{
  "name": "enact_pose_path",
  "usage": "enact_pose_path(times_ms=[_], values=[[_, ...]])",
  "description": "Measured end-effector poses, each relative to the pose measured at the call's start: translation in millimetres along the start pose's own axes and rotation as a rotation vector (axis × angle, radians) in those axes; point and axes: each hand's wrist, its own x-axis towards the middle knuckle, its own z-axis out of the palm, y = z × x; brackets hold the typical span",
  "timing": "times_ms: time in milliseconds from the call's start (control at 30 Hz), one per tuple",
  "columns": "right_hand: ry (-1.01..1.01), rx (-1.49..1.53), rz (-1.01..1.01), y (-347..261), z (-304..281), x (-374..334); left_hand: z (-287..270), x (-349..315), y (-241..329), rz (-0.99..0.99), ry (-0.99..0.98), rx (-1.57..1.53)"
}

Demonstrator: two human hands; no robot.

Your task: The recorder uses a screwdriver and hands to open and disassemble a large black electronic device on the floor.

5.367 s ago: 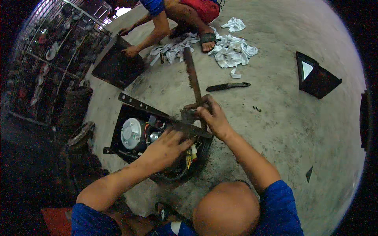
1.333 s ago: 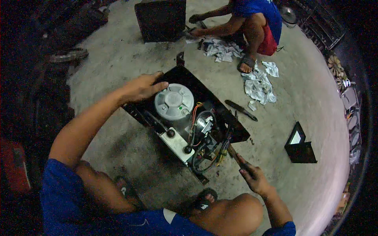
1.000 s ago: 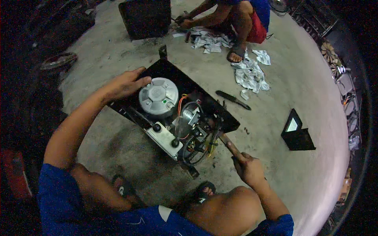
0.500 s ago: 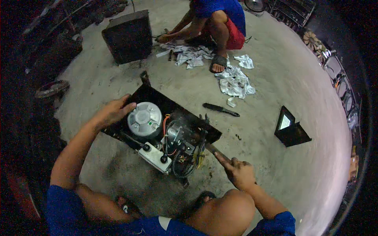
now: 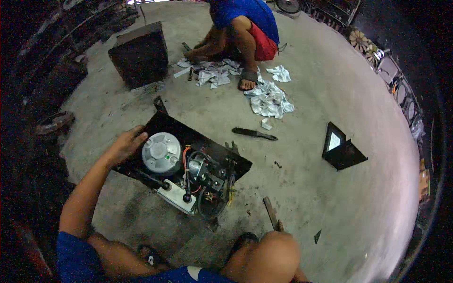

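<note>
A black metal panel (image 5: 193, 128) lies tilted before me, carrying a round silver motor (image 5: 162, 153), a small metal-bodied part (image 5: 197, 168), a white box-shaped part (image 5: 175, 197) and loose wires (image 5: 231, 184). My left hand (image 5: 126, 146) grips the panel's left upper edge, beside the motor, with its thumb over the rim. A flat, worn bar-like tool (image 5: 270, 211) points up from beside my right knee. My right hand (image 5: 281, 226) is at its lower end, mostly hidden behind the knee; only a fingertip shows against the tool.
Across the floor another person (image 5: 245, 28) crouches over crumpled white rags (image 5: 269, 101). A black box (image 5: 140, 56) stands at far left. A dark flat tool (image 5: 255, 134) and an angled black piece (image 5: 342, 150) lie to the right. A small dark shard (image 5: 317, 236) is near my knee.
My right hand has drawn the flat tool back from the panel's right end, down beside my knee. The left hand keeps its grip. The whole view has shifted slightly.
</note>
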Motion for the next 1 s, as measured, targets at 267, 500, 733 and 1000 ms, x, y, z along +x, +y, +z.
enact_pose_path(times_ms=[267,500,733,1000], values=[[-0.026,0.066,-0.08,16,60,28,-8,-11,21,-0.041,0.005,0.417],[-0.055,0.072,-0.162,39,80,58,-9,-25,16,-0.082,0.142,0.322],[-0.01,0.117,-0.192,53,104,57,2,-22,35,-0.061,0.142,0.272],[0.004,0.086,-0.244,31,115,-3,17,-22,-12,-0.145,0.297,0.185]])
